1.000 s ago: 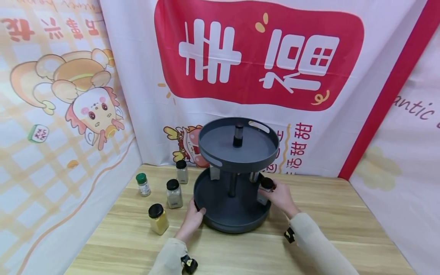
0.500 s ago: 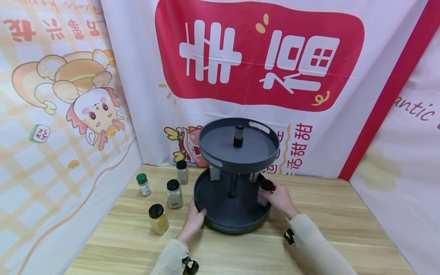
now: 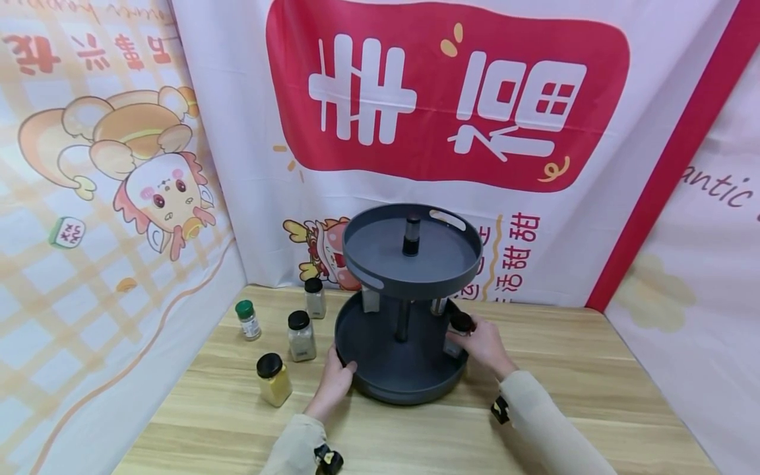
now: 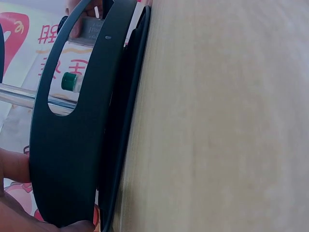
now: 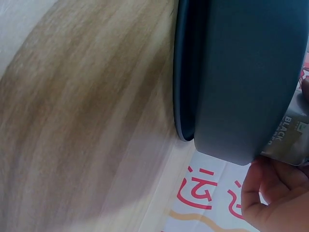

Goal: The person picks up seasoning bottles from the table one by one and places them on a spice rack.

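A dark grey two-tier turntable stands on the table, its upper tray (image 3: pixel 380 247) on a central post above the lower tray (image 3: pixel 386 359). My left hand (image 3: pixel 334 381) grips the lower tray's left rim, thumb over the edge. At the right side of that tray, my right hand (image 3: pixel 487 344) holds a spice jar (image 3: pixel 454 344) with a black cap, upright just inside the rim. In the right wrist view "BLACK" shows on the label of this jar (image 5: pixel 290 135). Farther back on the lower tray stand a pale jar (image 3: pixel 371 300) and another jar (image 3: pixel 438 306), both partly hidden by the upper tray.
Left of the turntable are several jars on the wooden table (image 3: pixel 208 422): a green-capped jar (image 3: pixel 248 320), a black-capped yellow jar (image 3: pixel 274 379), a larger grey jar (image 3: pixel 301 335) and a smaller one (image 3: pixel 315 298) behind. Printed cloths (image 3: pixel 249 165) hang around the table.
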`<state>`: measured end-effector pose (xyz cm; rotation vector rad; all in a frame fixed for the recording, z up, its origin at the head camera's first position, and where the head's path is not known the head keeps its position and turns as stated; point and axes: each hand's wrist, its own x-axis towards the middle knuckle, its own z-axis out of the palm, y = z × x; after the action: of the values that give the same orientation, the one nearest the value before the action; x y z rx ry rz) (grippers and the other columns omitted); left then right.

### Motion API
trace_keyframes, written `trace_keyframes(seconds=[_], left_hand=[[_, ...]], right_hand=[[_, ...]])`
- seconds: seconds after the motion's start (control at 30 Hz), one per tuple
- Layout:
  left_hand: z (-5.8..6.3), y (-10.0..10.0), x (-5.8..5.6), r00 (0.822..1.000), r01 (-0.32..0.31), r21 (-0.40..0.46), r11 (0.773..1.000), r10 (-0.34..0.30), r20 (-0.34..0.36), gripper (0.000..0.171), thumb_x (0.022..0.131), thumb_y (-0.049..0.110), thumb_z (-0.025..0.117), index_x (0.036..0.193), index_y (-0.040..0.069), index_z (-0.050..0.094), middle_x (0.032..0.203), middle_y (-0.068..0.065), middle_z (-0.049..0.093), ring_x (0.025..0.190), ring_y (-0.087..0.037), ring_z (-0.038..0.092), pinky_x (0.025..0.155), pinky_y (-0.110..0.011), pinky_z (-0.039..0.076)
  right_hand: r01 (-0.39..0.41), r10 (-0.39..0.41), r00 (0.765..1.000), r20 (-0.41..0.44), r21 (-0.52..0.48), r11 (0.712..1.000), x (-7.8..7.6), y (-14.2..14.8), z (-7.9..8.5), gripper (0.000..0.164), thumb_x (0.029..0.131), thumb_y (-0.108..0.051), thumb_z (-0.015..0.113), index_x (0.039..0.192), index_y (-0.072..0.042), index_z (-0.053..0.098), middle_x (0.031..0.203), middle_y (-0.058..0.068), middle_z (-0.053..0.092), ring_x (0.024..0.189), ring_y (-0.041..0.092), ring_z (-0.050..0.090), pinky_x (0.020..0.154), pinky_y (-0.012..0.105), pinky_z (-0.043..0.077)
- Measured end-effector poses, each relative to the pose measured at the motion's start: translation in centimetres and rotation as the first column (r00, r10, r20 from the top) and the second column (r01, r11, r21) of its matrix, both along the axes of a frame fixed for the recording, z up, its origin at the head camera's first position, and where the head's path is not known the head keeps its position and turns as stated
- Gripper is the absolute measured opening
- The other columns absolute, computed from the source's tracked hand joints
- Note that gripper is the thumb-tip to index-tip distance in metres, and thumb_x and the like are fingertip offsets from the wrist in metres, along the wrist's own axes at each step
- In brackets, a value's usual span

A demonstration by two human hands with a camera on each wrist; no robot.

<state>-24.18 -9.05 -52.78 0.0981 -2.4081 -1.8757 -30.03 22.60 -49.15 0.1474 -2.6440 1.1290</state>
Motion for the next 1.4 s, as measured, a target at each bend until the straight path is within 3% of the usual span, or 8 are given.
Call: trace_keyframes(seconds=[0.27, 0.6, 0.93, 1.1, 1.2, 1.4], left_hand=[[-0.1, 0.0, 0.1, 1.000, 0.000, -0.010, 1.000, 0.001, 0.015, 0.066, 0.091, 0.000, 0.048, 0.145, -0.011, 0.011, 0.148, -0.034, 0.013, 0.136, -0.046, 0.014, 0.110, -0.055, 0.015], [0.1, 0.1, 0.2, 1.000, -0.020, -0.030, 0.999, 0.020, 0.012, 0.067, 0.091, 0.003, 0.051, 0.144, -0.012, 0.014, 0.146, -0.035, 0.017, 0.135, -0.047, 0.017, 0.109, -0.055, 0.017], [0.8, 0.0, 0.2, 0.998, -0.029, -0.020, 0.999, 0.030, 0.061, 0.066, 0.093, 0.008, 0.052, 0.144, -0.012, 0.015, 0.146, -0.035, 0.019, 0.135, -0.046, 0.019, 0.109, -0.055, 0.018], [1.1, -0.6, 0.2, 0.999, -0.017, 0.017, 1.000, 0.017, 0.028, 0.057, 0.093, 0.006, 0.052, 0.140, -0.012, 0.025, 0.141, -0.035, 0.030, 0.132, -0.045, 0.028, 0.108, -0.054, 0.022], [1.2, -1.2, 0.3, 1.000, 0.000, -0.017, 1.000, 0.001, 0.024, 0.053, 0.094, 0.007, 0.051, 0.139, -0.009, 0.030, 0.141, -0.034, 0.032, 0.131, -0.045, 0.030, 0.107, -0.055, 0.024], [1.5, -2.2, 0.8, 0.999, 0.038, -0.187, 0.982, -0.042, -0.018, 0.048, 0.094, 0.012, 0.052, 0.136, -0.008, 0.038, 0.137, -0.031, 0.039, 0.124, -0.044, 0.041, 0.101, -0.054, 0.034]], right_hand=[[0.002, -0.002, 1.000, 0.023, -0.009, 1.000, -0.1, 0.1, 0.1, 0.040, 0.072, -0.030, 0.083, 0.096, -0.005, 0.064, 0.091, 0.009, 0.068, 0.080, 0.021, 0.062, 0.069, 0.035, 0.051], [0.008, -0.007, 0.999, 0.046, -0.017, 1.000, -0.1, 0.0, 0.2, 0.045, 0.073, -0.028, 0.082, 0.104, -0.003, 0.060, 0.101, 0.015, 0.067, 0.092, 0.026, 0.063, 0.078, 0.041, 0.052], [-0.073, 0.075, 0.988, 0.138, -0.018, 0.997, 0.4, 0.6, 2.0, 0.082, 0.075, -0.045, 0.077, 0.135, 0.001, 0.044, 0.131, 0.022, 0.051, 0.119, 0.036, 0.049, 0.096, 0.051, 0.041], [-0.104, 0.105, 0.983, 0.149, -0.013, 0.994, 0.9, 0.7, 2.9, 0.082, 0.082, -0.046, 0.069, 0.141, 0.001, 0.036, 0.140, 0.024, 0.041, 0.126, 0.040, 0.040, 0.100, 0.054, 0.036], [-0.115, 0.117, 0.983, 0.145, -0.021, 0.993, 1.1, 0.8, 3.4, 0.081, 0.084, -0.051, 0.065, 0.141, -0.001, 0.036, 0.142, 0.022, 0.039, 0.127, 0.039, 0.039, 0.101, 0.053, 0.036], [-0.132, 0.134, 0.986, 0.100, -0.026, 0.991, 1.2, 1.0, 4.0, 0.072, 0.091, -0.052, 0.054, 0.139, 0.000, 0.041, 0.139, 0.021, 0.043, 0.127, 0.036, 0.040, 0.100, 0.050, 0.037]])
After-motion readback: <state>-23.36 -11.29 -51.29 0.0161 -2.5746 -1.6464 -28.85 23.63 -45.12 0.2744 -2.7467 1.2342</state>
